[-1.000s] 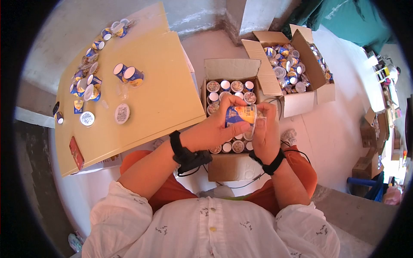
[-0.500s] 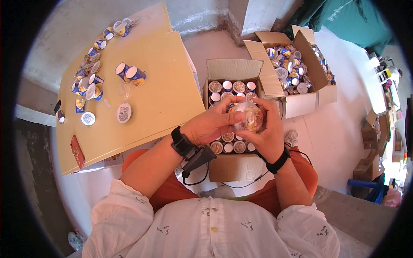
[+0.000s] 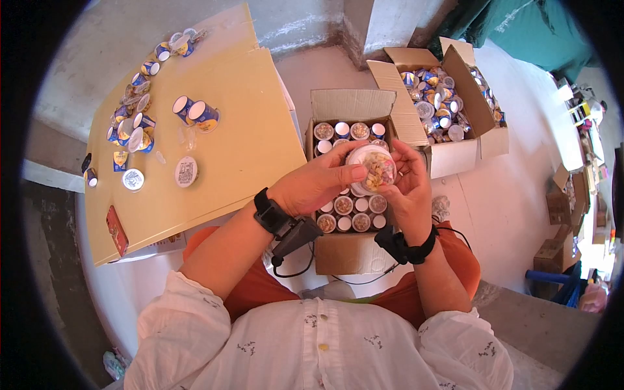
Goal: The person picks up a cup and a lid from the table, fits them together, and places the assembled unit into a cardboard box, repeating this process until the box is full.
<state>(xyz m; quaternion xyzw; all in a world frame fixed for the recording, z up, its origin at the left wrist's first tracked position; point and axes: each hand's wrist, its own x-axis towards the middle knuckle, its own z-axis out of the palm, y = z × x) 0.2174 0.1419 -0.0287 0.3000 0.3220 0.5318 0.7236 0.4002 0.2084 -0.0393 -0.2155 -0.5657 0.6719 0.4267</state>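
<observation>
Between my two hands, above an open cardboard box, is a plastic cup (image 3: 379,169) with a clear top and colourful dry food bits showing through it. My left hand (image 3: 318,184) is closed on its left side, the thumb lying across the rim. On the other side my right hand (image 3: 412,190) grips it with fingers curled and thumb beneath. The cup's underside is hidden from me. Below, the cardboard box (image 3: 351,257) holds rows of cups, some showing white bases and others clear tops with food inside.
At left a yellow table (image 3: 240,156) carries a scattered line of blue cups (image 3: 144,123), two cups (image 3: 203,117) standing together, a lid with a printed code (image 3: 186,171) and a red phone (image 3: 117,230). Farther right, another cardboard box (image 3: 455,156) is heaped with cups.
The cup has turned and tilted between my hands, so its white rim now shows more. My right hand's fingers have shifted slightly on it.
</observation>
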